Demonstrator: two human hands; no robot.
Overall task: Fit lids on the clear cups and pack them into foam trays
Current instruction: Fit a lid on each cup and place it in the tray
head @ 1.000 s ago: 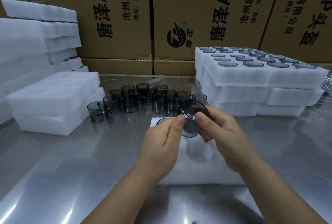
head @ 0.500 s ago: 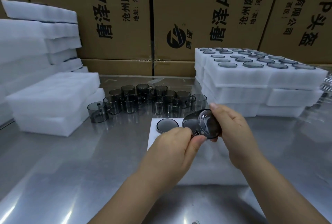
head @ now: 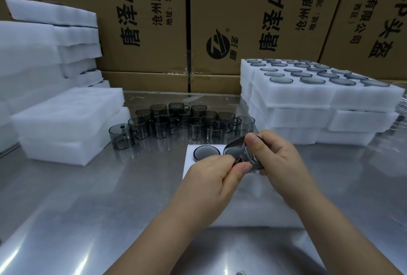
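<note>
My right hand (head: 277, 160) grips a smoky clear cup (head: 239, 150), tilted on its side with its mouth facing left, just above the foam tray (head: 242, 213) in front of me. My left hand (head: 211, 177) pinches the cup's near edge between thumb and fingers; whether a lid is between them is hidden. One lidded cup (head: 206, 152) sits in the tray's far-left pocket. Most of the tray is covered by my hands and forearms. Several loose cups (head: 182, 122) stand in a cluster on the steel table behind the tray.
Stacked filled foam trays (head: 319, 98) stand at the right, their tops showing several lidded cups. Foam tray stacks (head: 66, 125) stand at the left, taller ones (head: 44, 54) behind. Cardboard boxes (head: 220, 21) wall off the back. The steel table (head: 88, 208) spreads in front.
Both hands have lowered the cup toward the tray and tipped it from mouth-up-facing-me to lying on its side. The left hand shifted its pinch to the cup's near edge.
</note>
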